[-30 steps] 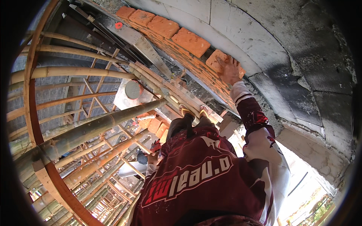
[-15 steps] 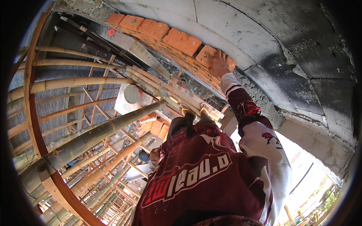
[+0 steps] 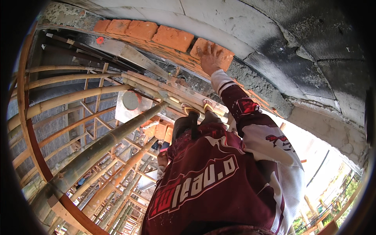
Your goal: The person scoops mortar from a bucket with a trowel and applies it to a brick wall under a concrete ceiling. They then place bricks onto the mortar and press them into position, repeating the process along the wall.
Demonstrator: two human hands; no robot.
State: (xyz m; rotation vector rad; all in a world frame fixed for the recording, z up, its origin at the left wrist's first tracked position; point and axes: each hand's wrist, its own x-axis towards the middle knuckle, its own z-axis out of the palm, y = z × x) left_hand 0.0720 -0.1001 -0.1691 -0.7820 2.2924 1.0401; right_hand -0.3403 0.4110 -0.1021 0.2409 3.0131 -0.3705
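My right hand (image 3: 210, 59) rests with its fingers spread on the top of the end orange brick (image 3: 225, 58) of a low brick wall. To the left, several more bricks (image 3: 172, 38) run along the same top course, with narrow gaps between them. Grey mortar (image 3: 254, 82) lies beyond the end brick, against the block wall. Down by my left side, my left hand (image 3: 162, 159) is small and partly hidden by my shirt. Its fingers look closed near a dark and pink object (image 3: 164, 146) whose kind I cannot make out.
A large grey block wall (image 3: 235, 23) rises behind the bricks. Bamboo poles (image 3: 98, 137) form scaffolding at the left. A board with a round mortar pan (image 3: 131, 100) stands left of my sandalled feet, above stacked bricks (image 3: 160, 131). I stand on narrow planks (image 3: 176, 100).
The view has shifted, so the wall and bricks sit further left. My right hand stays on the end brick, fingers more spread. The dark and pink object now shows by my left hand.
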